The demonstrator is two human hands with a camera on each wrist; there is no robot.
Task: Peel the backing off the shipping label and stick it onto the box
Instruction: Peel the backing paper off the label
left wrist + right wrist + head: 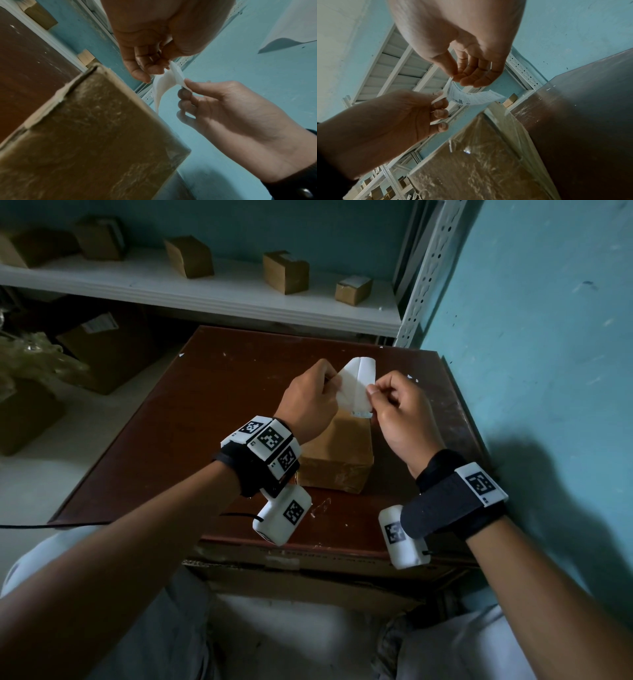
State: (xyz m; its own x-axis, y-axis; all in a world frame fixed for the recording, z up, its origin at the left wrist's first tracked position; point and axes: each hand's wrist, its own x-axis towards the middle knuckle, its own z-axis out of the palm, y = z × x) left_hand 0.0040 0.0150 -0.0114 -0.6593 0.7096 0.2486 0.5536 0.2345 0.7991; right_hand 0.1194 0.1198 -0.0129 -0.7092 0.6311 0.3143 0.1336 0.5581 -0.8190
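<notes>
A white shipping label [356,386] is held up over a brown cardboard box [339,453], which stands on a dark brown table [191,419]. The label's two layers are spread apart at my end and still joined at the far end. My left hand [329,381] pinches the left layer's edge. My right hand [372,390] pinches the right layer's corner. In the right wrist view the printed sheet [471,98] hangs from my right hand [458,79], and my left hand [439,99] pinches a thin white edge. The left wrist view shows the label [163,83] above the box [96,135].
A white shelf [219,292] behind the table carries several small cardboard boxes [286,272]. A blue wall [534,337] stands close on the right, beside a perforated shelf post [424,278]. Larger boxes [102,347] sit on the floor to the left.
</notes>
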